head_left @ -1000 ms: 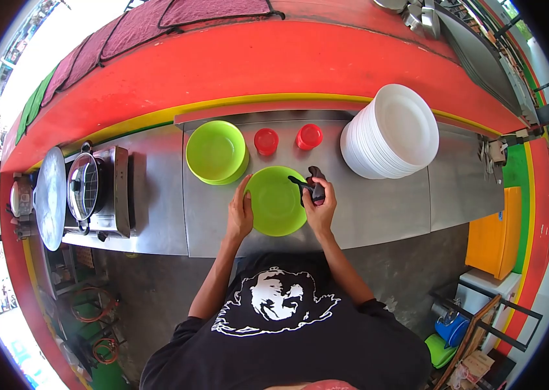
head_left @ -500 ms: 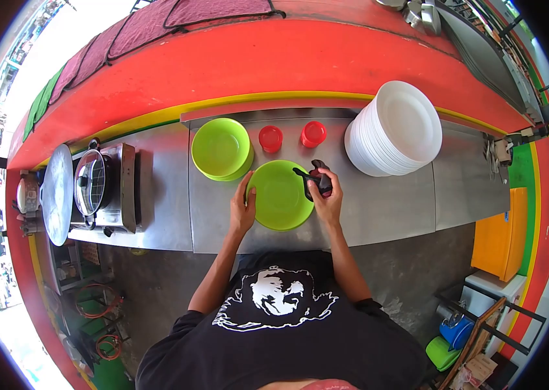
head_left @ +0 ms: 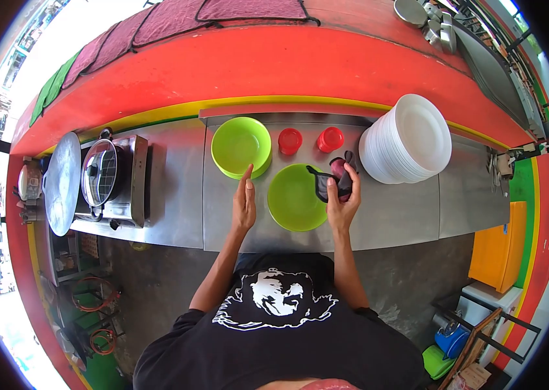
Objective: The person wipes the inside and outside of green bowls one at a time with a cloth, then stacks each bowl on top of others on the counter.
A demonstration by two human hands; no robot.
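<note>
My right hand (head_left: 344, 201) grips a bunched maroon cloth with black edging (head_left: 338, 170), and a dark fold of it hangs over the right rim of a green bowl (head_left: 293, 201). That bowl sits on the steel counter in front of me. My left hand (head_left: 244, 200) is off to the bowl's left, fingers straight and pointing away from me, with nothing held. Just beyond its fingertips stands a stack of green bowls (head_left: 241, 144). Two red containers (head_left: 290, 140) are behind the single bowl.
A tall stack of white plates (head_left: 411, 140) leans at the right. On the left, a lidded glass-topped pan (head_left: 100, 172) rests on a stove (head_left: 133, 182), beside a round metal lid (head_left: 62, 185). Maroon cloths (head_left: 177, 23) lie along the red ledge (head_left: 255, 62) behind the steel counter (head_left: 385, 218).
My left hand has let go of the bowl's left side and straightened its fingers. My right hand has shifted with the cloth, whose dark fold now spreads wider. The view has turned slightly.
</note>
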